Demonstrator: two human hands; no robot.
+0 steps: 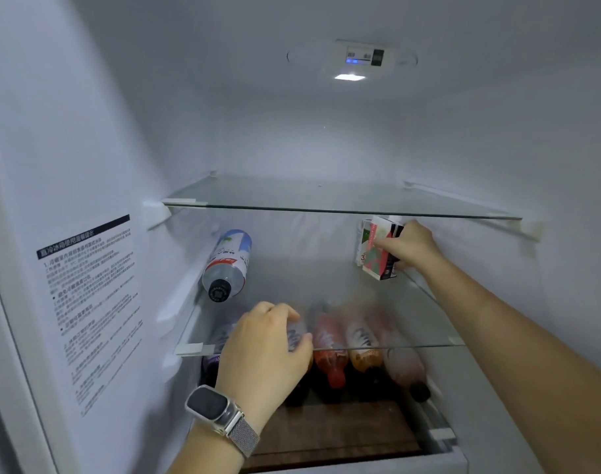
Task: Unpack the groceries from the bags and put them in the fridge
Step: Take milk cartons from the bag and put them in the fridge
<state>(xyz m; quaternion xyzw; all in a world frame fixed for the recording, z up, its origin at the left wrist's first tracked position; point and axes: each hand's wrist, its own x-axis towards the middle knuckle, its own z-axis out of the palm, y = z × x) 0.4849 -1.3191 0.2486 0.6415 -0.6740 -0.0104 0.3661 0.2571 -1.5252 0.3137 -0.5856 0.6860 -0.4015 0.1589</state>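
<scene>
Deep inside, right hand grip around carton.

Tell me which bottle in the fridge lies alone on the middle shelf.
The clear water bottle with the black cap, at the left wall. The coloured drink bottles lie in a row on the shelf below.
</scene>
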